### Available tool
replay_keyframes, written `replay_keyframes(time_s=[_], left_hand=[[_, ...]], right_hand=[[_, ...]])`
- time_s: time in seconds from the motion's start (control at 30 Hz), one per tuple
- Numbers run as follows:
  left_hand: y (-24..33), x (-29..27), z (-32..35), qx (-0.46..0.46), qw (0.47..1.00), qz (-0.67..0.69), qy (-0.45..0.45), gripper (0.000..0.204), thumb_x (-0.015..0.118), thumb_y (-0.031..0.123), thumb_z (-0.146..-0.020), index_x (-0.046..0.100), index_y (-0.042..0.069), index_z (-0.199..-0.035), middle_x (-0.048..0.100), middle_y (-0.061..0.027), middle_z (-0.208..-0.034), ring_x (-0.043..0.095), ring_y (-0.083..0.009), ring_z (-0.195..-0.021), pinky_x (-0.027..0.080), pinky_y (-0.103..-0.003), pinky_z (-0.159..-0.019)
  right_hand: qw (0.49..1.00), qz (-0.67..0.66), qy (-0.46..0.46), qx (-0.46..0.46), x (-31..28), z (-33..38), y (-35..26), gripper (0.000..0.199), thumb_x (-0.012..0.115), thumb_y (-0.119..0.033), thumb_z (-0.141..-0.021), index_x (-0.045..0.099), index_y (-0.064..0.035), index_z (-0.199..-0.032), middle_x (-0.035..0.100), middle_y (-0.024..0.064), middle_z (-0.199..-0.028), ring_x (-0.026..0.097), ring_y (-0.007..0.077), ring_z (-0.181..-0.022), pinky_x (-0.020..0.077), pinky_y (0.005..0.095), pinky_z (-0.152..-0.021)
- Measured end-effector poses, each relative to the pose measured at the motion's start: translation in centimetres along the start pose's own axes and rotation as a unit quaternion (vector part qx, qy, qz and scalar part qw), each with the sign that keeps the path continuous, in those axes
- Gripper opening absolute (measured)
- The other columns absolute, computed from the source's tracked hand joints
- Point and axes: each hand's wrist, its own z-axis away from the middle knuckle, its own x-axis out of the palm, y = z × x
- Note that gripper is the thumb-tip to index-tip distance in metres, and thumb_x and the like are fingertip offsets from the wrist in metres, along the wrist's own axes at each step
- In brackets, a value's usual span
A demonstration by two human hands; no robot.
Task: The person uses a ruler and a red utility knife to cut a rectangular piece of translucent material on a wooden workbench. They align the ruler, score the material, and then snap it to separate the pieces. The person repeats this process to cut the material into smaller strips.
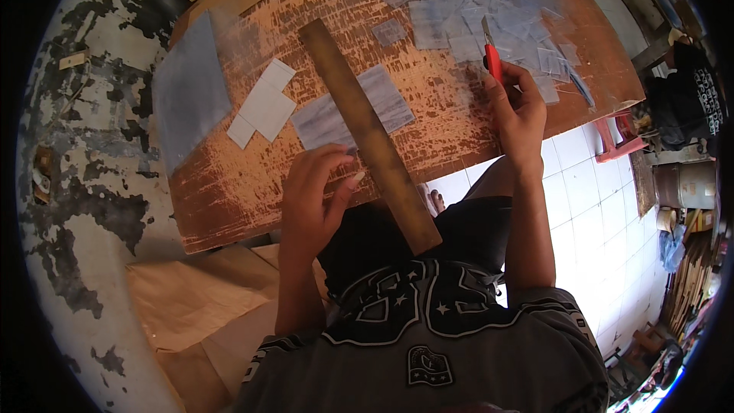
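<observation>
In my right hand (520, 111) is a red utility knife (493, 63), held upright above the table with its blade out and pointing away from me. My left hand (317, 187) holds nothing; its fingers are apart and curved, close beside a long brown straightedge (367, 138). The straightedge lies at a slant across a clear greyish plastic sheet (391, 99), and its near end juts past the table edge over my lap. Left of that sheet lies a white paper template (264, 103) with a stepped outline.
A heap of cut clear plastic pieces (474, 15) covers the table's far right, with one loose piece (389, 32) beside it. A larger plastic sheet (191, 92) lies along the left edge of the worn wooden table (229, 199). Brown paper (206, 291) sits below.
</observation>
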Motion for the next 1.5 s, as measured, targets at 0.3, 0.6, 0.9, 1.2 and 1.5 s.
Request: replay_keyframes(time_s=[0.3, 0.6, 0.9, 1.2, 1.5], left_hand=[[-2.2, 1.4, -2.3, -0.032, 0.998, 0.023, -0.038, 0.059, 0.076, 0.027, -0.103, 0.059, 0.003, -0.154, 0.052, -0.0188, -0.166, 0.049, -0.0418, -0.154, 0.043, -0.052, -0.125], [-3.3, 2.5, -2.5, -0.044, 0.997, 0.014, -0.06, 0.071, 0.07, 0.036, -0.107, 0.048, 0.004, -0.166, 0.041, -0.0198, -0.176, 0.036, -0.0418, -0.164, 0.034, -0.054, -0.132], [-3.4, 2.7, -2.4, -0.041, 0.997, -0.029, -0.067, 0.073, 0.07, 0.043, -0.105, 0.051, 0.004, -0.163, 0.048, -0.0195, -0.172, 0.039, -0.0443, -0.162, 0.037, -0.055, -0.129], [-3.3, 2.7, -2.3, -0.031, 0.996, -0.049, -0.071, 0.084, 0.08, 0.045, -0.096, 0.052, 0.002, -0.162, 0.05, -0.0204, -0.17, 0.041, -0.046, -0.16, 0.039, -0.055, -0.127], [-3.5, 2.9, -2.3, -0.011, 0.995, -0.074, -0.07, 0.082, 0.081, 0.042, -0.095, 0.054, 0.0, -0.16, 0.049, -0.0217, -0.169, 0.042, -0.0464, -0.158, 0.043, -0.054, -0.125]], right_hand=[[1.0, 0.011, 0.003, 0.009, 0.5, 0.1, -1.1, 0.04, 0.078, -0.021, -0.107, 0.068, 0.0044, -0.136, 0.077, 0.0112, -0.117, 0.071, 0.0135, -0.1, 0.0583, 0.0296, -0.088], [1.0, -0.002, -0.006, 0.006, 0.4, 0.1, -0.7, 0.039, 0.076, -0.021, -0.109, 0.066, 0.0028, -0.139, 0.076, 0.0083, -0.114, 0.066, 0.009, -0.093, 0.0518, 0.024, -0.078], [0.999, 0.032, -0.008, 0.025, 0.5, 0.1, -1.2, 0.042, 0.078, -0.025, -0.108, 0.067, 0.0005, -0.14, 0.075, 0.0037, -0.098, 0.057, 0.0048, -0.072, 0.0418, 0.0222, -0.062], [0.999, 0.033, -0.017, 0.023, 0.3, 0.1, -1.0, 0.042, 0.076, -0.023, -0.109, 0.065, 0.0024, -0.14, 0.073, 0.0038, -0.099, 0.057, 0.0046, -0.074, 0.04, 0.0213, -0.062], [0.999, 0.043, 0.001, -0.004, 0.7, -0.1, -0.7, 0.041, 0.078, -0.023, -0.107, 0.068, 0.0028, -0.138, 0.071, 0.0029, -0.095, 0.059, 0.0055, -0.073, 0.0408, 0.0211, -0.061]])
